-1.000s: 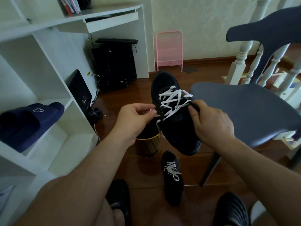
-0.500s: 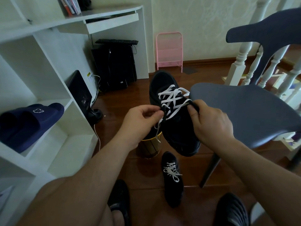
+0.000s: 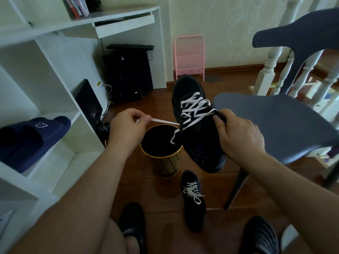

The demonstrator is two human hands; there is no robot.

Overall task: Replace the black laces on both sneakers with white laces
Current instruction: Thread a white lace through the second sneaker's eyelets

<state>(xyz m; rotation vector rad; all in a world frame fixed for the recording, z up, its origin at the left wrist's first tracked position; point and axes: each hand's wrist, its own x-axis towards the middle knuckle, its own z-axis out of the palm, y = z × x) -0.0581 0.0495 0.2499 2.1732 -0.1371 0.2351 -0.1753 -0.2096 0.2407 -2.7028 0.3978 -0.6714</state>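
Nearest to you, on the brown wooden floor point(image 3: 256, 189), lies the first black fabric sneaker point(image 3: 193, 200). It already carries white laces tied in a bow, so I judge this shoe as finished.

Above it, your right hand point(image 3: 238, 136) holds the second black sneaker point(image 3: 198, 125) in the air, with the fingers curled around its collar and tongue, and the toe pointing away from you. The flat white lace point(image 3: 194, 110) crosses through most of the eyelets. One loose end hangs down beside the shoe, over the round gold waste bin point(image 3: 163, 162).

Your left hand point(image 3: 126, 127) pinches the other end of the lace between thumb and fingertips, and this end is stretched straight from the shoe toward the left. No black lace is visible on either sneaker.

It seems only the last part is left: draw both ends even and tie the bow. I cannot tell whether the top eyelets are already threaded, because your right hand covers them.

Farther away is the grey plastic chair point(image 3: 275, 121) at your right.
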